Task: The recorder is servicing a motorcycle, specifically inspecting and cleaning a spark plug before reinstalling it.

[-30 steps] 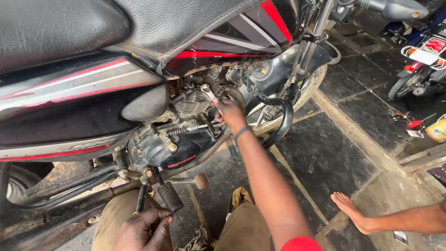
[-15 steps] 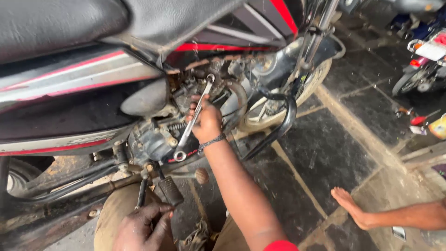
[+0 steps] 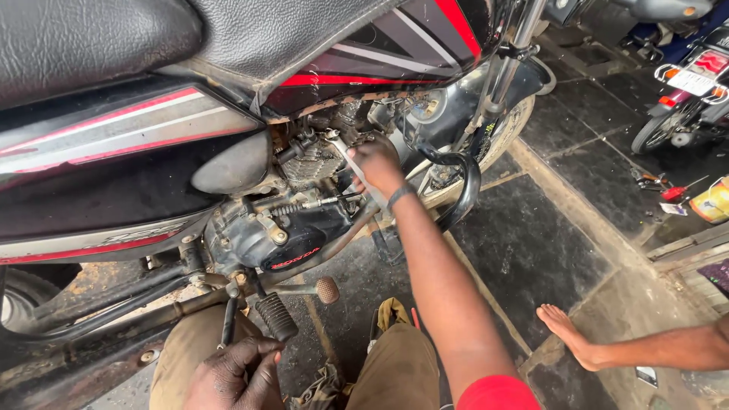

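My right hand point(image 3: 377, 163) has its grip pressed together around the shank of a slim bright-steel spanner point(image 3: 351, 165), whose upper end sits up at the grey finned engine cylinder point(image 3: 313, 161) of the black-and-red motorcycle point(image 3: 152, 144); the lower end pokes out below my fist toward the wrist. I can't tell whether the head is seated on a fastener, it's buried among the fins and cables. I'd judge the spanner light, rigid, no give, probably greasy here, so best held mid-shank with fingers fully wrapped, which is how it sits now. My left hand point(image 3: 231, 372) is low, grip pressed around the base of the black ribbed rubber footpeg point(image 3: 275, 316), near my knee. That peg looks stiff and grippy, a fair brace point. Just beside it is the small round brown-tipped lever point(image 3: 326, 289), and above that the black engine side cover point(image 3: 292, 244), oily-looking, slick I'd guess. A curved black crash-guard tube point(image 3: 465, 186) loops close behind my right wrist, so room to swing is tight. There's no worktop: I'm crouched on a dark stone-slab floor point(image 3: 531, 250) that looks damp and grimy. Another person's bare foot point(image 3: 568, 334) rests on the floor to my right, well apart from both hands. A second parked motorcycle point(image 3: 687, 99) stands far right, with small tools and a yellow packet point(image 3: 714, 201) near it.
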